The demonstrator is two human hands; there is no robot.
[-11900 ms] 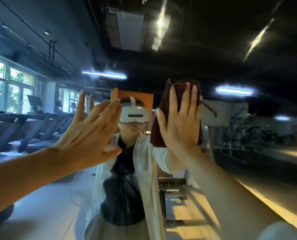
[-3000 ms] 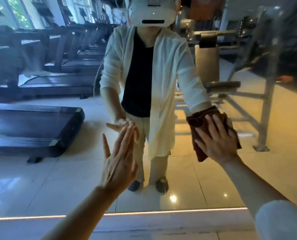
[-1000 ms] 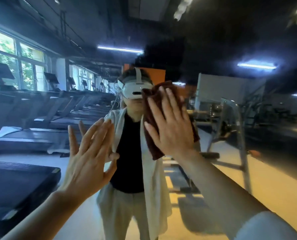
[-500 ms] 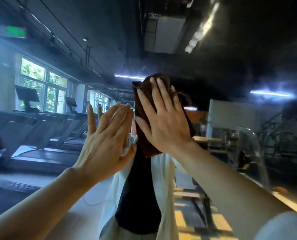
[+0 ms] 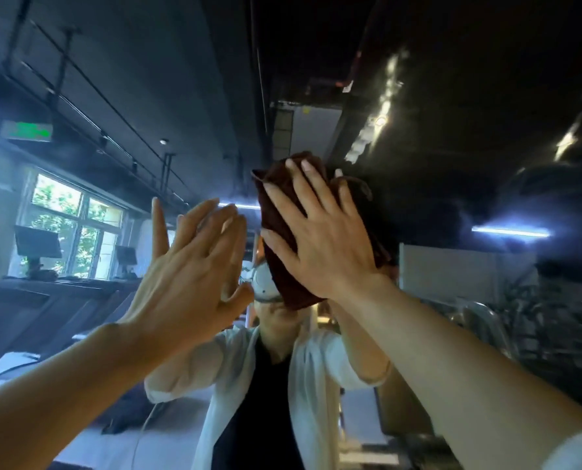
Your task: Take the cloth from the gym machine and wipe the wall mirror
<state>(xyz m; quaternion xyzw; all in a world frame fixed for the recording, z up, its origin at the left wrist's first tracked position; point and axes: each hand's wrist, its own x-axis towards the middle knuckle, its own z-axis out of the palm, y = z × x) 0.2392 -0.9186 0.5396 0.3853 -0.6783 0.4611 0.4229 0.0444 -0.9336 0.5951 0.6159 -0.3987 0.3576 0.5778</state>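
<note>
Both arms raised toward the large glass wall mirror (image 5: 452,164). Right hand (image 5: 320,245) flat, fingers straight and spread, pressing the dark brown folded cloth (image 5: 279,212) against the glass up high, over the reflected person's head. Left hand (image 5: 191,276) released, fingers straight and together, palm facing the mirror beside the cloth; contact with glass unclear.

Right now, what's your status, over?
Right hand flat, pressing brown cloth on mirror. Left hand open, raised by the glass. Nothing in the way.
</note>
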